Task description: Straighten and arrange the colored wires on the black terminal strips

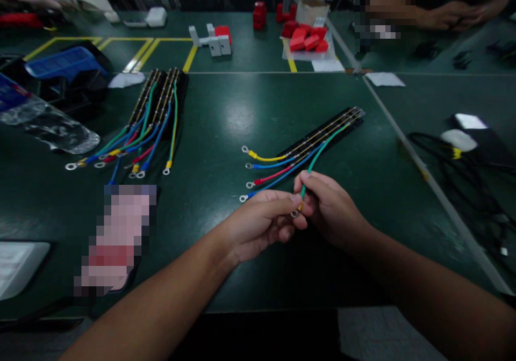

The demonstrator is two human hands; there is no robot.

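The left hand [262, 221] closes thumb and fingers at the ring-shaped metal lug [294, 213] of a thin green plastic-coated wire [316, 158]; the right hand [332, 205] pinches that wire just beyond; the long black strip with brass-coloured rails [324, 134] lies at one o'clock, axis eight-to-two, right hand nearer. Similar black strips [183, 89] lie at ten o'clock.

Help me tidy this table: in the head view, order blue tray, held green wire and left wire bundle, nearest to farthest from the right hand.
1. Held green wire: touching the right hand.
2. Left wire bundle: well left.
3. Blue tray: far left, toward the back.
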